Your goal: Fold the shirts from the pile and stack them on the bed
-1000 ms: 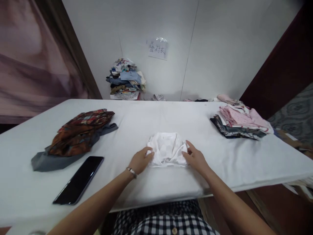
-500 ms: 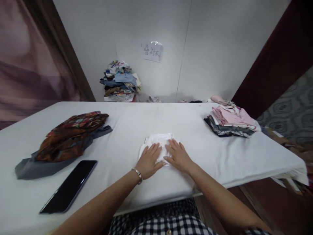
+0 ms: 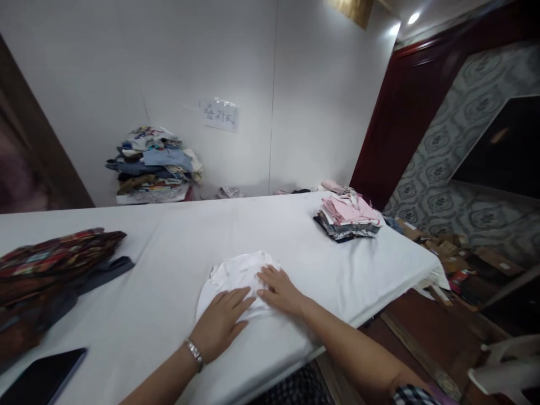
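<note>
A folded white garment (image 3: pixel 238 274) lies on the white-covered table (image 3: pixel 177 247) in front of me. My left hand (image 3: pixel 221 320), with a silver watch or bracelet at the wrist, rests on its near left part, fingers spread. On its right side lies my right hand (image 3: pixel 280 289), fingers apart and pressed on the cloth. Neither hand grips anything. The garment's exact kind is hard to tell, as it is white on white and partly covered by my hands.
At the left lie a dark plaid garment (image 3: pixel 54 259) and a black phone (image 3: pixel 46 377). A stack of folded clothes (image 3: pixel 350 216) sits at the far right of the table. Behind the table rises a clothes pile (image 3: pixel 154 166). A white chair (image 3: pixel 506 365) stands lower right.
The view has turned to the right, so the table's things appear shifted left. Both hands stay on the white garment, the left now nearer its lower edge and the garment showing wider.
</note>
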Demonstrator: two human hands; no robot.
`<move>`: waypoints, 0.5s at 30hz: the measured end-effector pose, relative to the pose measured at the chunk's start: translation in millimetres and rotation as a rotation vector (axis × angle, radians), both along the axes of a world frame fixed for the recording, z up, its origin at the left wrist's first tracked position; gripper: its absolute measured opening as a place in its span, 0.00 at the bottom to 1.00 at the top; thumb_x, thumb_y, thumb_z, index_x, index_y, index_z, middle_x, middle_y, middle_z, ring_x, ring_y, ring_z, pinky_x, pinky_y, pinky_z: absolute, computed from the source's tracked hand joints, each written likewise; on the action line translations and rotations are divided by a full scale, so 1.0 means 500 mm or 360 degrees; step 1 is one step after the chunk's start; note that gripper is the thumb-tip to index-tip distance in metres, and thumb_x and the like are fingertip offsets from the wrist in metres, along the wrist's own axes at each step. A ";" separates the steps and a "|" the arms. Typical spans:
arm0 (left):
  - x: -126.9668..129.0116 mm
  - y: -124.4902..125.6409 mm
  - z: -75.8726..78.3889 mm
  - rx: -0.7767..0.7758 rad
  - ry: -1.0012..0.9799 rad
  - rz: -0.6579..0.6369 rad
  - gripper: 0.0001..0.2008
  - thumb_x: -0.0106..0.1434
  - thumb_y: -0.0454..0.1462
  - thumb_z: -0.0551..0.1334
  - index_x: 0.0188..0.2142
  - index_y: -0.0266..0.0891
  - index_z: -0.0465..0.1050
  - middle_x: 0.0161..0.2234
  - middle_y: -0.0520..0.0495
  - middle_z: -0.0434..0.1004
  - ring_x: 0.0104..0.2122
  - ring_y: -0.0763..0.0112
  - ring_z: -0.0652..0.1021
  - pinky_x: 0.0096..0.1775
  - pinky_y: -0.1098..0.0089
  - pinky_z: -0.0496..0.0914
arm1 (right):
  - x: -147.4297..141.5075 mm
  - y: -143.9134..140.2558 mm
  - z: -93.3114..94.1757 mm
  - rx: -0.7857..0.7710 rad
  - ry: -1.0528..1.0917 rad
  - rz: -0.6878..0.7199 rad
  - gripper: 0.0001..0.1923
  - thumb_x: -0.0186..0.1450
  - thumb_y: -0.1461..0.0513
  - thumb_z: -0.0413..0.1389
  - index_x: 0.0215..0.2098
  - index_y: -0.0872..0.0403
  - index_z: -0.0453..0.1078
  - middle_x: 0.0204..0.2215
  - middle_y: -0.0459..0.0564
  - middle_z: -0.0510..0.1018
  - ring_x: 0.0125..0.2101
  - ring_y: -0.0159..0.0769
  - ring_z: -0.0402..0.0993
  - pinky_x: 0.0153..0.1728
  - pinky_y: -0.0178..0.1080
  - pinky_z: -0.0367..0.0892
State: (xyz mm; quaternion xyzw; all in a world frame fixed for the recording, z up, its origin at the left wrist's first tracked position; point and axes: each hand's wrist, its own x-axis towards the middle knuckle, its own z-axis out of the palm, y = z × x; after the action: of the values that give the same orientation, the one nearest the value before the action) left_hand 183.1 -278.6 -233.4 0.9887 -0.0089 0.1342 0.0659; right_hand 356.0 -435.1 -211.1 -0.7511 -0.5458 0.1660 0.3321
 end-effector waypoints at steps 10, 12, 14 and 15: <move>0.048 -0.002 0.109 -0.0288 0.0106 0.0610 0.20 0.69 0.40 0.43 0.40 0.43 0.74 0.37 0.46 0.82 0.36 0.62 0.80 0.38 0.63 0.72 | -0.112 -0.063 -0.019 0.0160 0.1831 -0.0312 0.33 0.54 0.44 0.61 0.52 0.52 0.67 0.32 0.50 0.77 0.26 0.36 0.75 0.24 0.39 0.69; 0.052 -0.018 0.104 -0.0247 0.0004 0.0538 0.18 0.68 0.38 0.46 0.42 0.44 0.74 0.40 0.46 0.81 0.39 0.63 0.80 0.40 0.63 0.73 | -0.115 -0.047 -0.021 0.0290 0.2062 -0.0395 0.42 0.51 0.45 0.64 0.59 0.48 0.58 0.41 0.52 0.76 0.34 0.39 0.77 0.28 0.41 0.72; 0.056 -0.039 0.072 -0.0152 -0.0112 0.0352 0.16 0.66 0.36 0.49 0.45 0.44 0.74 0.45 0.46 0.80 0.45 0.62 0.79 0.44 0.63 0.73 | -0.117 -0.022 -0.018 0.0474 0.2144 -0.0386 0.39 0.51 0.46 0.65 0.56 0.48 0.60 0.45 0.53 0.75 0.39 0.40 0.76 0.31 0.42 0.72; 0.059 -0.049 0.049 -0.0103 -0.0178 0.0240 0.16 0.64 0.35 0.50 0.46 0.44 0.74 0.47 0.46 0.79 0.48 0.62 0.77 0.47 0.63 0.73 | -0.120 -0.007 -0.015 0.0570 0.2166 -0.0362 0.35 0.52 0.47 0.65 0.53 0.50 0.63 0.45 0.53 0.76 0.40 0.40 0.76 0.33 0.42 0.72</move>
State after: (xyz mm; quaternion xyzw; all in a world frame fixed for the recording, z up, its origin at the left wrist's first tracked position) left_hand 212.7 -303.1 -208.8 0.9749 0.0663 0.1939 0.0871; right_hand 296.0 -438.3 -218.8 -0.4670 -0.1545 0.4703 0.7327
